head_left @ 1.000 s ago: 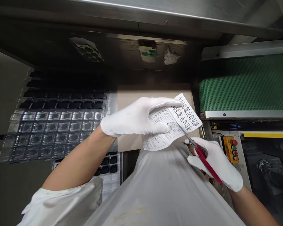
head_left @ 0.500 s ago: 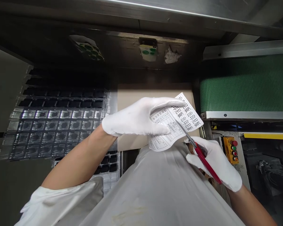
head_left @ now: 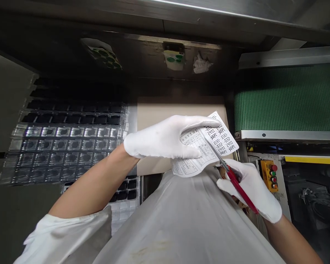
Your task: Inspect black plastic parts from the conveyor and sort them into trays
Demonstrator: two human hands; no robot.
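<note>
My left hand (head_left: 165, 137), in a white glove, grips a sheet of printed white labels (head_left: 206, 146) between thumb and fingers. The sheet curls at its lower end and bears large characters on its right part. My right hand (head_left: 253, 187), also gloved in white, is closed round red-handled scissors (head_left: 238, 185). The scissor blades lie at the sheet's lower right edge, along the line beside the large characters. Beneath the hands lies a beige board (head_left: 154, 110).
Clear plastic trays (head_left: 57, 146) with black pieces stand at the left. A green conveyor belt (head_left: 288, 102) is at the right, above a yellow button box (head_left: 269, 176). Sticker sheets (head_left: 174, 58) and a crumpled white scrap (head_left: 201, 64) are at the back.
My left hand and the label sheet have moved slightly right, and the sheet sits further between the scissor blades. My right hand has barely moved.
</note>
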